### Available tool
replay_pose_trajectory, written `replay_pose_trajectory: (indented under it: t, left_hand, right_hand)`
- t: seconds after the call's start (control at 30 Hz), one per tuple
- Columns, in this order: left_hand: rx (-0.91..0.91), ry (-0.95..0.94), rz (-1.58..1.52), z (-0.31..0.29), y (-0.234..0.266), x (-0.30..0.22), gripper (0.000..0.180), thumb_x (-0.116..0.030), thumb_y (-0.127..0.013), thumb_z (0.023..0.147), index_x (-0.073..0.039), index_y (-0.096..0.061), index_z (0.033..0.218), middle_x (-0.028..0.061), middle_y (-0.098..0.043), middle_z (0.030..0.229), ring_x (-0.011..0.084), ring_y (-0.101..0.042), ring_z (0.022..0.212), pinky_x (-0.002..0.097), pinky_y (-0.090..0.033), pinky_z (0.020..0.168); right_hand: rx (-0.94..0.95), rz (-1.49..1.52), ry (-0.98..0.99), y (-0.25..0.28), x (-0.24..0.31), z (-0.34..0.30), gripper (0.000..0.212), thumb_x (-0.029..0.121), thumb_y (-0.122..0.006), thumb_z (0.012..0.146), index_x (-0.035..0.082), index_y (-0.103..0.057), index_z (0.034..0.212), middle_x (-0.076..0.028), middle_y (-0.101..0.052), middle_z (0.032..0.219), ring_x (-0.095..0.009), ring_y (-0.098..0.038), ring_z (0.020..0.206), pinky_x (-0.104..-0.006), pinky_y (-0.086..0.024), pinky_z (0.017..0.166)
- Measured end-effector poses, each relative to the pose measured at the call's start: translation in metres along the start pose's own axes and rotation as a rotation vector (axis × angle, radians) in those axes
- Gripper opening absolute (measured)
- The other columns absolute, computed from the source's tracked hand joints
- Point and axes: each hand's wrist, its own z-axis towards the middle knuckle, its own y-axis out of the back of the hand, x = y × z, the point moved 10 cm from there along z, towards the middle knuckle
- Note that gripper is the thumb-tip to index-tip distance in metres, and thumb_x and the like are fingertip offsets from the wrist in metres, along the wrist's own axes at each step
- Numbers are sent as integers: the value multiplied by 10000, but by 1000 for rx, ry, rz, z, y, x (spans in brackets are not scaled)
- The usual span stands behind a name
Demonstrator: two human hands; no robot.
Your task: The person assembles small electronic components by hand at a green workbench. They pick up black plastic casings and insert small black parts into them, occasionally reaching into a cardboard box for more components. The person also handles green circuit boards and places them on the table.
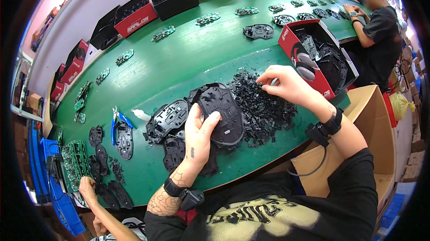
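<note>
My left hand [198,137] grips a black plastic shell [222,112], thumb across its ribbed inner face; a small light piece shows near its lower part. Over a heap of small black plastic parts [257,120], the fingers of my right hand [286,85] are pinched together. Whatever sits between those fingertips is too small to make out. Beside and partly under my left hand lie more black shells [168,118], some overlapping.
Blue-handled pliers [114,126] and a small white bottle [141,114] lie to the left. A red box of black parts [309,68] stands right of the heap. Green circuit boards [163,33] line the table. Co-workers' hands [87,188] [351,10] are at both sides.
</note>
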Motion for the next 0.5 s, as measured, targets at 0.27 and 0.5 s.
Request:
replay_pose_trajectory:
  t: [0.27,0.5]
  left_hand:
    - [-24,-17,4,3,5,-2,340,-85,-553,928,17,-473,1242,83,-625,1112,135,-613,981,293,-497,891]
    - [-22,-35,27,3,3,-3,335,-83,-550,929,17,-472,1239,85,-626,1108,133,-615,976,292,-499,887]
  right_hand:
    - [30,-242,94,-4,-7,-1,161,139,-710,777,31,-711,896,-120,-652,831,-273,-639,799,-358,-507,717]
    - [49,-93,65,-3,-6,2,139,95,-733,774,13,-708,883,-89,-673,773,-191,-645,705,-300,-504,666]
